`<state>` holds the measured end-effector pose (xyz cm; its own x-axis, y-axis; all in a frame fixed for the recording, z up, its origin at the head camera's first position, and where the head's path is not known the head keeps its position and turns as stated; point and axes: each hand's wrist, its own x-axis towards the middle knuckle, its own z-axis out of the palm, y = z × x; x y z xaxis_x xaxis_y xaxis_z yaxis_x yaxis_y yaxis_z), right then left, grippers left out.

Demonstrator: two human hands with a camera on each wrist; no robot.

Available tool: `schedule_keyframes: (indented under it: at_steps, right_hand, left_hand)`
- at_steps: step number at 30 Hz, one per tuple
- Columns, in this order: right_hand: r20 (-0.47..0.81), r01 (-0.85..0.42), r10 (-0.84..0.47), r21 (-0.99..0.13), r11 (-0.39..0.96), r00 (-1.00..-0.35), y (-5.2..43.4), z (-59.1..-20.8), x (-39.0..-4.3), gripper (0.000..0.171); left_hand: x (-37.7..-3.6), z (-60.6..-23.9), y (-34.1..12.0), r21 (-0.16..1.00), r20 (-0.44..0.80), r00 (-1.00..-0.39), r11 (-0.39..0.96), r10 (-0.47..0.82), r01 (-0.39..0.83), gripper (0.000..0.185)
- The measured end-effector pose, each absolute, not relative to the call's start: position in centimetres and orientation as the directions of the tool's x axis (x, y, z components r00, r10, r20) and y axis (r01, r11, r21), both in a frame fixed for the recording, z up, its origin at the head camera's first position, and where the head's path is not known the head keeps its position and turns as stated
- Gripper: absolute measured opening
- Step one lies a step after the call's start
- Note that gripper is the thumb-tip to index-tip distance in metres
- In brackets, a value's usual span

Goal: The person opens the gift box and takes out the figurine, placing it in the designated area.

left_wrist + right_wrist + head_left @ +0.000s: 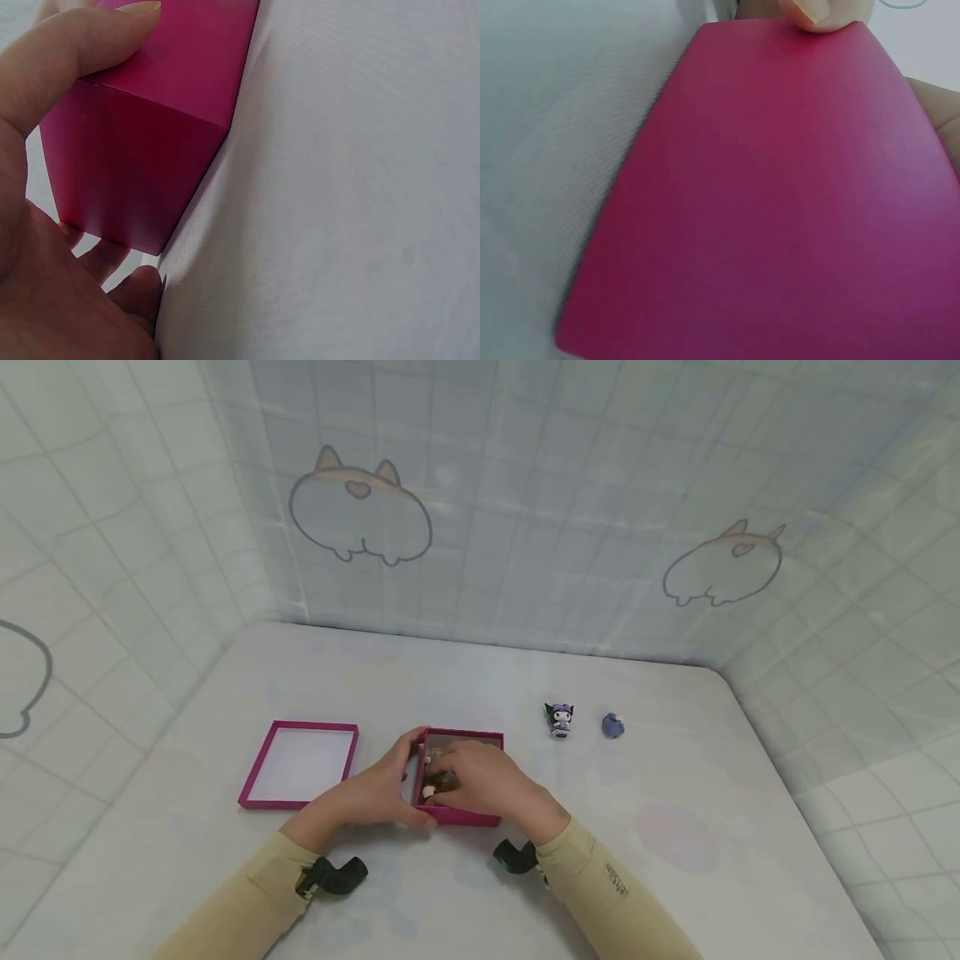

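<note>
My left hand [378,789] grips the pink box [480,815] at lower centre by its left wall. My right hand [487,781] reaches inside with curled fingers; whether it grasps anything, I cannot tell.

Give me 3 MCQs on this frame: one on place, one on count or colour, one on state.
1. Where does the pink lid lie?
A. On the table, beside the pink box, on its left in the head view
B. On top of the pink box
C. Next to the blue toy

2. How many small toys stand on the table right of the pink box?
A. None
B. Two
C. Five

3. What is the left hand doing?
A. Lying flat on the table, away from the box
B. Holding the lid
C. Gripping the side of the pink box

Key: 1 A, the lid lies open side up on the table, apart from the box. 2 B, a black-and-purple figure and a blue toy. 3 C, thumb and fingers wrap a box corner in the left wrist view, while the right hand reaches inside.
</note>
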<state>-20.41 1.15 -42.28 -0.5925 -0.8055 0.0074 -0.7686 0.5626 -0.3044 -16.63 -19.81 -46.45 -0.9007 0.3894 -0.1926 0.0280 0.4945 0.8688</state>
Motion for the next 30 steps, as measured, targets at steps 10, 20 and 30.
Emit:
schedule_keyframes:
  at_steps: [10,20,30]
  right_hand:
    - [-0.034,-0.645,-0.82,-0.599,0.474,-0.571,2.0,-42.0,-21.4,0.025]
    - [-0.072,-0.476,-0.774,-0.751,0.457,-0.629,2.6,-41.4,-21.3,0.029]
    - [-0.019,-0.528,-0.757,-0.705,0.473,-0.653,2.4,-41.4,-21.5,0.058]
  left_hand:
    - [-16.8,-46.5,-19.9,0.871,-0.175,-0.9,0.489,0.4,0.048,0.132]
    - [-16.6,-46.3,-19.8,0.864,-0.182,-0.9,0.501,0.395,0.045,0.134]
    - [-16.6,-46.3,-19.8,0.856,-0.193,-0.903,0.516,0.383,0.035,0.134]
